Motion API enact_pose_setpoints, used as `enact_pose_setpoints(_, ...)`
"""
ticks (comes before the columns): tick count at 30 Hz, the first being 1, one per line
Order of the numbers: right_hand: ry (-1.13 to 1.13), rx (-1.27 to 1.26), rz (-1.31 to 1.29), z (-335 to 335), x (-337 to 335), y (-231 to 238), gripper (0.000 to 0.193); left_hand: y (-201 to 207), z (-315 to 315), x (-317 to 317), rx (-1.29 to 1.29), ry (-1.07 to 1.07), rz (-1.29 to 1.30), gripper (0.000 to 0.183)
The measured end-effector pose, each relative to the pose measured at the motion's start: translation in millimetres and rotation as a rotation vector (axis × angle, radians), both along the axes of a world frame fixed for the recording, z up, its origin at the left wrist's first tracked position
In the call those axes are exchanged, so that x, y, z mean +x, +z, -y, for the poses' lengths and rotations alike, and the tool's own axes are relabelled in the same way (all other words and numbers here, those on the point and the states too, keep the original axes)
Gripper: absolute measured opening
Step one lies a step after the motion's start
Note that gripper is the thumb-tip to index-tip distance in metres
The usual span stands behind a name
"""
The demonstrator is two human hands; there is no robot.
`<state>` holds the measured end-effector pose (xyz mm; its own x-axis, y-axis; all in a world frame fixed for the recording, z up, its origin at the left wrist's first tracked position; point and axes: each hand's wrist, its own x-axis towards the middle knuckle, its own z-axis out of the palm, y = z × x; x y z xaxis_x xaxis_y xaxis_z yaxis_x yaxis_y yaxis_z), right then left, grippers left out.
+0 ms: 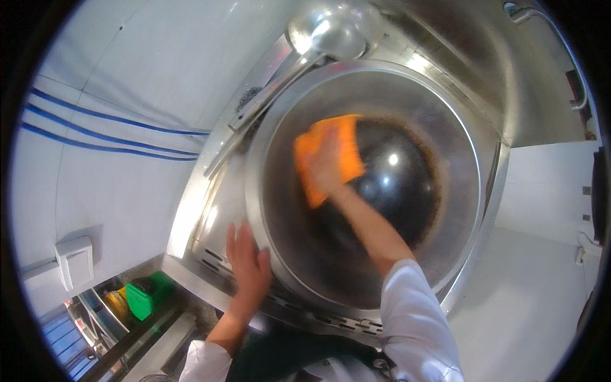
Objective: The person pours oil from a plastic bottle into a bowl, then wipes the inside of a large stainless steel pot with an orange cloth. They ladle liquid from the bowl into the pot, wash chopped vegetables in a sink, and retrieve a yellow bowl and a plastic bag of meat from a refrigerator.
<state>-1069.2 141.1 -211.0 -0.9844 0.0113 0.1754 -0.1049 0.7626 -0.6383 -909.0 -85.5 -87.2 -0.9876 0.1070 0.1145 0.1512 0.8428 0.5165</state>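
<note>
A big round metal wok with a dark, shiny bottom fills the middle of the head view. Inside it, my right hand presses an orange cloth against the left part of the inner surface; hand and cloth are a little blurred. My left hand lies by the wok's lower left rim, fingers stretched out and holding nothing. Whether its thumb touches the rim, I cannot tell.
Beyond the wok, a large metal ladle rests on the steel stove top, its long handle pointing toward me. Blue lines run along the white wall at left. A green bin stands low at left. A faucet is at far right.
</note>
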Motion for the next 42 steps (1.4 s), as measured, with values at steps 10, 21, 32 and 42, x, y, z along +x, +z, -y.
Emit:
enact_pose_setpoints(10,0.760,0.050,-0.446,10,-22,5,0.062,-11,2,-2,0.051,-0.011,-0.111,0.052)
enact_pose_setpoints(21,0.002,1.334,0.303,-298,60,88,0.066,-11,9,-2,0.179,-0.023,-0.127,0.045)
enact_pose_setpoints(32,-0.120,0.151,0.186,-27,365,184,0.038,-14,13,1,0.350,-0.045,-0.181,0.044)
enact_pose_setpoints(42,-0.478,0.564,0.310,-21,514,203,0.064,-13,15,16,0.364,-0.241,-0.358,0.040)
